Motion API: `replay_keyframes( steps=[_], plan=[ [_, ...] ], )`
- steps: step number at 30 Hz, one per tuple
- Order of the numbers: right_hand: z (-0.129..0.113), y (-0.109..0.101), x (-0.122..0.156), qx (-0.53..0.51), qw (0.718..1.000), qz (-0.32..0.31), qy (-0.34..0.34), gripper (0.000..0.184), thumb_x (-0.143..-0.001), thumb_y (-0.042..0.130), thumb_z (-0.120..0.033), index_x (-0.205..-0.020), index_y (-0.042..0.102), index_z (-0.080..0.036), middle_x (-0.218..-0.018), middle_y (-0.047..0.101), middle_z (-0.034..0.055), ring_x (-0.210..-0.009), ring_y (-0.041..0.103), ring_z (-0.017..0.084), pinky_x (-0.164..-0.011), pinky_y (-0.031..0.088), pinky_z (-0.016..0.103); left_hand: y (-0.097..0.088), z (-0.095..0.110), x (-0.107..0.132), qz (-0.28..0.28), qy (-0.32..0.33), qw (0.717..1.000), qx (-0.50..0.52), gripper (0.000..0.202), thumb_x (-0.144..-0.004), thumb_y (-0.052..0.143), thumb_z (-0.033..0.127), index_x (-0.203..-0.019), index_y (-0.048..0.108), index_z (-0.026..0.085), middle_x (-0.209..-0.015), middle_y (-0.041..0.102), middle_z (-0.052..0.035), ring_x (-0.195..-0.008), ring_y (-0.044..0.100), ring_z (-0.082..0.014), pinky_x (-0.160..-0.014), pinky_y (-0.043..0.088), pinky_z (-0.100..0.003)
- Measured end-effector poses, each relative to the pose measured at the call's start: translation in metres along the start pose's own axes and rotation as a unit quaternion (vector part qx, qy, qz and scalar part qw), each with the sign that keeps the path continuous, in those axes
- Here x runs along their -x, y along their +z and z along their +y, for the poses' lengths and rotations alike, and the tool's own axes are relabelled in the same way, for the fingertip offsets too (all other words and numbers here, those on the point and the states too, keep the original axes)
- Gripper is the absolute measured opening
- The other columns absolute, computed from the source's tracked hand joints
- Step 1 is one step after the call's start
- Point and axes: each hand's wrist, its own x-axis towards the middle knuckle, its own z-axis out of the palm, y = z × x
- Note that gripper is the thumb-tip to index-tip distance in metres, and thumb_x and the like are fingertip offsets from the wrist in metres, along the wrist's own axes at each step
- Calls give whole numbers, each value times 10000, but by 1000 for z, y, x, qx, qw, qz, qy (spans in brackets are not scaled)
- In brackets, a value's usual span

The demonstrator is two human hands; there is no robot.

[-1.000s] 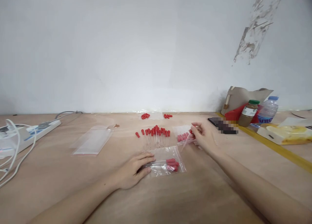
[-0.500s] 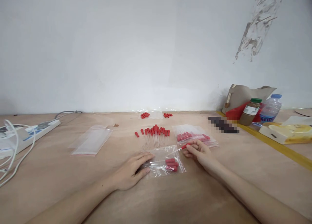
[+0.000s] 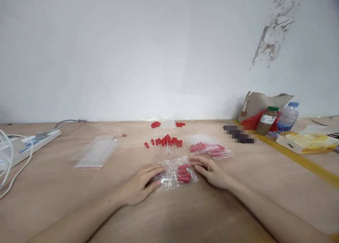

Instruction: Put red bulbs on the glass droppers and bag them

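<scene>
A clear zip bag (image 3: 173, 175) with several red-bulbed droppers inside lies on the wooden table (image 3: 185, 214) in front of me. My left hand (image 3: 141, 184) lies flat with its fingers stretched onto the bag's left end. My right hand (image 3: 212, 171) rests at the bag's right edge, fingers stretched out and touching the plastic; I see nothing held in it. Just behind the bag is a row of loose red-bulbed droppers (image 3: 164, 144). To the right of that row lie two filled bags (image 3: 209, 148).
A stack of empty zip bags (image 3: 96, 153) lies to the left. Loose red bulbs (image 3: 155, 124) sit by the wall. A power strip with cables (image 3: 26, 147) is far left. At right are a beige bag (image 3: 261, 102), a jar (image 3: 266, 120), a water bottle (image 3: 287, 117), a tissue pack (image 3: 307, 142) and a yellow tape line (image 3: 299, 159).
My right hand came back from the filled bags with one red-bulbed dropper and reached the right edge of the near bag; the dropper no longer shows in it. My left hand stayed put.
</scene>
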Motion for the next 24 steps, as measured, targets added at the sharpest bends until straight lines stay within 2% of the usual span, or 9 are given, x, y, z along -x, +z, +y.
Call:
replay_keyframes(
  steps=[3,7,10,12,15,17,20,22,24],
  plan=[
    [-2,-5,5,57,997,-45,-30,424,-851,389,-288,-1264,379,-192,-1223,515,68,-1149,440,175,-977,321,352,0,-1,0,-7,10,1000,-8,390,-897,371,328,-1284,385,285,-1320,423,-20,-1210,371,-200,-1011,306,-400],
    [-1,-5,8,160,985,-27,-53,508,-830,425,-260,-1317,308,-180,-1273,463,87,-1193,372,203,-1005,261,392,1,-4,0,-14,15,1000,-13,376,-904,354,328,-1276,400,303,-1341,392,-16,-1222,356,-207,-1009,308,-408],
    [0,-6,6,138,989,-10,-43,467,-835,401,-254,-1291,342,-172,-1231,499,89,-1142,427,191,-962,320,367,1,-4,-1,-20,15,1000,-16,374,-906,349,325,-1276,400,309,-1341,390,-11,-1228,348,-198,-1016,301,-394],
    [-2,-9,-1,109,994,-16,-24,396,-828,403,-259,-1211,435,-162,-1098,587,82,-1008,527,181,-856,409,327,1,-3,-1,-22,14,1000,-17,373,-906,351,322,-1274,404,307,-1340,391,-10,-1227,347,-197,-1019,300,-387],
    [-10,-16,-23,152,988,-4,11,236,-783,462,-279,-924,597,-145,-835,651,60,-754,592,166,-667,451,268,0,-2,-1,-22,16,1000,-15,368,-906,350,318,-1268,415,297,-1332,399,-16,-1223,352,-195,-1017,305,-383],
    [-16,-17,-46,225,972,50,41,180,-761,483,-271,-792,610,-147,-760,649,49,-700,589,153,-632,436,240,0,-1,-1,-21,22,999,-11,363,-905,353,310,-1259,427,284,-1320,411,-24,-1216,359,-194,-1012,313,-381],
    [-20,-12,-85,312,933,133,118,186,-743,493,-219,-871,598,-134,-857,651,77,-791,593,160,-670,423,221,0,0,-1,-20,23,999,-6,359,-903,360,293,-1254,432,271,-1319,409,-28,-1215,357,-195,-1015,308,-380],
    [-19,-6,-110,331,920,149,150,280,-712,527,-193,-967,574,-85,-938,633,145,-853,589,204,-673,425,245,-1,1,0,-24,19,1000,-7,365,-902,359,287,-1262,421,271,-1330,393,-27,-1220,347,-197,-1021,300,-381],
    [-16,-1,-129,341,912,140,177,319,-665,582,-174,-958,583,-49,-911,634,188,-828,601,245,-631,432,266,-1,2,0,-25,20,999,-7,374,-903,356,281,-1274,406,272,-1335,382,-30,-1222,342,-201,-1020,301,-379]
  ],
)
